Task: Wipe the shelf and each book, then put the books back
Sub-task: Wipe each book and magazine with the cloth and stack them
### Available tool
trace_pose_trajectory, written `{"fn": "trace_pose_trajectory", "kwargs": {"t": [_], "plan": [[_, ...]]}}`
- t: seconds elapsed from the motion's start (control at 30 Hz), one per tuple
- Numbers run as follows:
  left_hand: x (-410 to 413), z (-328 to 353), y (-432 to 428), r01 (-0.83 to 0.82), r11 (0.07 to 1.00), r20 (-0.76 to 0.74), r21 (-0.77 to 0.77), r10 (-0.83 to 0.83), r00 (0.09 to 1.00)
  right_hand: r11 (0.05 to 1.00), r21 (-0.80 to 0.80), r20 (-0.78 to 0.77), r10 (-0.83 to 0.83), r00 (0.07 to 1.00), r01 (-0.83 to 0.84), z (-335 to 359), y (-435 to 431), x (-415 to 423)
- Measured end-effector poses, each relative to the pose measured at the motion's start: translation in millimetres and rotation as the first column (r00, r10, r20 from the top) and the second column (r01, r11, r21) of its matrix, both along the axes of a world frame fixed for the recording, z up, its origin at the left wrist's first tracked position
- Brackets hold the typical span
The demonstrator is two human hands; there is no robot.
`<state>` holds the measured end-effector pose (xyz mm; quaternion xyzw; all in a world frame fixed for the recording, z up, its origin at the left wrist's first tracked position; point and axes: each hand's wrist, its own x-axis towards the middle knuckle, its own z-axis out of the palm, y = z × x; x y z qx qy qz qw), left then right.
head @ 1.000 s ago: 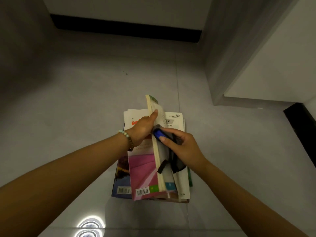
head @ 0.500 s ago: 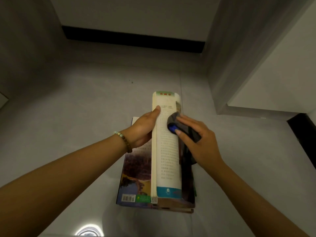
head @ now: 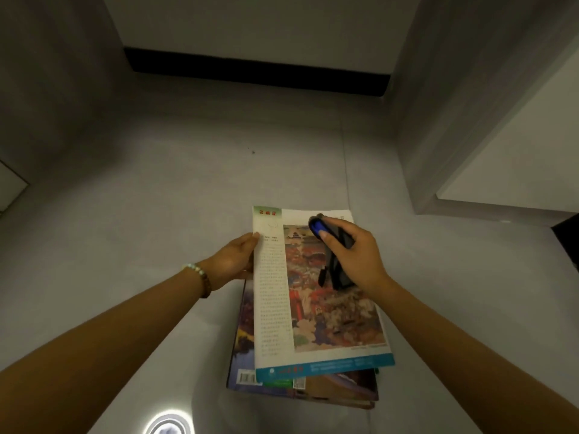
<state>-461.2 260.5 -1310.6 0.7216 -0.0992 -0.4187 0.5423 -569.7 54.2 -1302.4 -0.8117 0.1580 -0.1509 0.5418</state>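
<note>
The right hand is curled around a dark cloth with a blue patch, pressing it on the upper part of a thin paperback book with a painted picture cover. The left hand grips that book's left edge. The book lies flat over a stack of other books on the grey tiled floor. A beaded bracelet circles the left wrist.
</note>
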Motion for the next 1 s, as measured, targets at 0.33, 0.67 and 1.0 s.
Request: {"fn": "trace_pose_trajectory", "kwargs": {"t": [0.33, 0.67, 1.0], "plan": [[11, -35, 2, -0.138, 0.989, 0.157, -0.045, 0.143, 0.977, 0.817, -0.534, -0.273, 0.075, 0.959, -0.216, -51, 30, 61], [34, -43, -1, -0.281, 0.949, -0.049, -0.142, 0.277, 0.96, 0.764, -0.591, -0.232, 0.148, 0.961, -0.26, -47, 30, 57], [30, -50, -9, -0.38, 0.914, -0.052, -0.144, 0.376, 0.925, 0.677, -0.653, -0.26, 0.219, 0.94, -0.338, -52, 14, 35]]}}
